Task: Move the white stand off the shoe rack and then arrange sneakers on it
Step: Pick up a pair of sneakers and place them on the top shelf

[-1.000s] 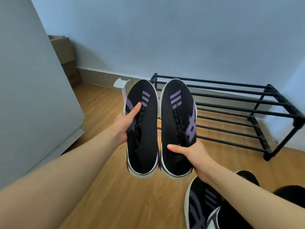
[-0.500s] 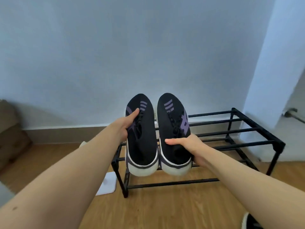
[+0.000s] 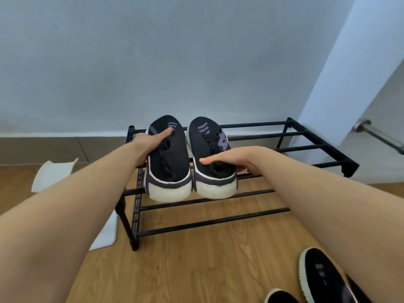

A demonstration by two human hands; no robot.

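Two black sneakers with purple stripes and white soles rest side by side at the left end of the black metal shoe rack's top tier. My left hand grips the left sneaker along its outer side. My right hand lies over the opening of the right sneaker, fingers curled on it. The white stand sits on the wooden floor left of the rack, partly hidden behind my left arm.
More black sneakers lie on the floor at the bottom right. A blue-grey wall runs behind the rack, with a white pillar and a metal bar at the right. The rack's right part holds nothing.
The pair of sneakers went from held in the air over the floor down onto the rack's top tier. My view has swung toward the rack and closer to it.
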